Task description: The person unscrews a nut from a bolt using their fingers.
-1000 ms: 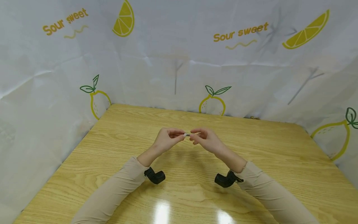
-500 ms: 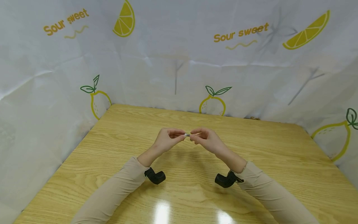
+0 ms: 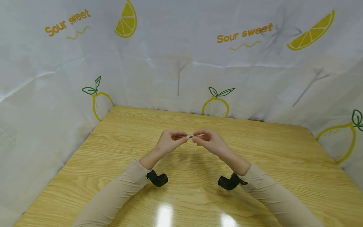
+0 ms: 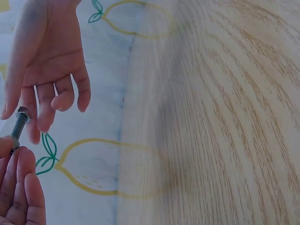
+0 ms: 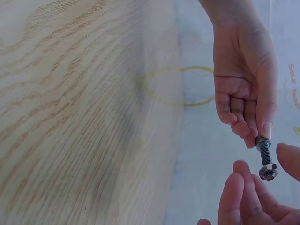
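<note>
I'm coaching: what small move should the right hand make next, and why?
Probably, the right hand should pinch the nut: it sits at the free end of the bolt, between that hand's parted thumb and fingers, while the left hand pinches the other end.

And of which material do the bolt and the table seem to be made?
The bolt looks like metal, probably steel: grey, with a slight shine. The table shows wood grain and glossy reflections: varnished wood or printed laminate, I cannot tell.

It looks like a screened corner: white cloth (image 3: 147, 82) with lemon prints (image 3: 125, 22) rises at left, far and right of the wood-grain table (image 3: 193, 192). Whether home or workshop, I cannot tell.
</note>
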`<state>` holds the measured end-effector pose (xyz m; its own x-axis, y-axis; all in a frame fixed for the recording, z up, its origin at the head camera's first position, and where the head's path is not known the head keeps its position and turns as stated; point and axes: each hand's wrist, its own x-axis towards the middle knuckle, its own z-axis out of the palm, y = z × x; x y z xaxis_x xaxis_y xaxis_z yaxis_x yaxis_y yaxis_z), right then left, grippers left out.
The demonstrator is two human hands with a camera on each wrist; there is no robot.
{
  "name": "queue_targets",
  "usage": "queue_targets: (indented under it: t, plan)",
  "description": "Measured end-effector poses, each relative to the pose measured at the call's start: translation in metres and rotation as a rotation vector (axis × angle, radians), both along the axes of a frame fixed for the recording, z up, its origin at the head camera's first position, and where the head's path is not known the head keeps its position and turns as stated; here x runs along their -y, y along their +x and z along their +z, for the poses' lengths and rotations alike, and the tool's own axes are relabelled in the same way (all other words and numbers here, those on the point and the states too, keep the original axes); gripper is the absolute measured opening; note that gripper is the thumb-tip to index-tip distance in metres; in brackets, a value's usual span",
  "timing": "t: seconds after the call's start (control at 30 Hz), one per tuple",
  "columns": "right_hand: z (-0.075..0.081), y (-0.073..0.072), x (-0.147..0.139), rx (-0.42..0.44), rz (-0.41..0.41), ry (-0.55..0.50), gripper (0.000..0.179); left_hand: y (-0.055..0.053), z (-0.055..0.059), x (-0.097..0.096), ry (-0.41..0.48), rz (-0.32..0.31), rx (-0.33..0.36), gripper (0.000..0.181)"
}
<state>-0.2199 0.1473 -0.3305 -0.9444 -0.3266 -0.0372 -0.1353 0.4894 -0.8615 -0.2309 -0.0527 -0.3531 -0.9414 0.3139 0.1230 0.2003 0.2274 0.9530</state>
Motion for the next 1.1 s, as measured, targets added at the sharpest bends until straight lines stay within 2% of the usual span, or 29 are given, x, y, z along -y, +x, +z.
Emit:
queue_targets:
  t: [0.13, 0.33, 0.47, 0.67, 0.9, 1.1]
  plan:
    - [-0.0001, -0.0005, 0.0001, 0.002, -0.004, 0.015, 0.039, -0.0001, -0.0003, -0.0001, 0.0, 0.003, -0.001, 0.025]
    - [-0.0005, 0.0009, -0.0005, -0.039, -0.015, -0.014, 0.035, 0.0003, 0.0003, 0.0002, 0.005, -0.002, -0.008, 0.025]
    - [0.0002, 0.0016, -0.0004, -0.031, -0.011, -0.016, 0.039, 0.0009, 0.0002, 0.0004, 0.003, 0.0, -0.012, 0.025]
    - [-0.0004, 0.0005, 0.0, -0.001, -0.006, 0.004, 0.036, 0.0011, -0.0007, 0.0003, 0.001, -0.002, -0.022, 0.025]
    - [-0.0014, 0.0021, -0.0011, -0.042, -0.023, -0.023, 0.034, 0.0002, -0.0002, 0.0, 0.006, 0.0, -0.012, 0.025]
    - [-0.0021, 0.0011, -0.0018, -0.03, -0.013, -0.032, 0.036, -0.0009, -0.0018, -0.0006, 0.005, -0.003, -0.017, 0.025]
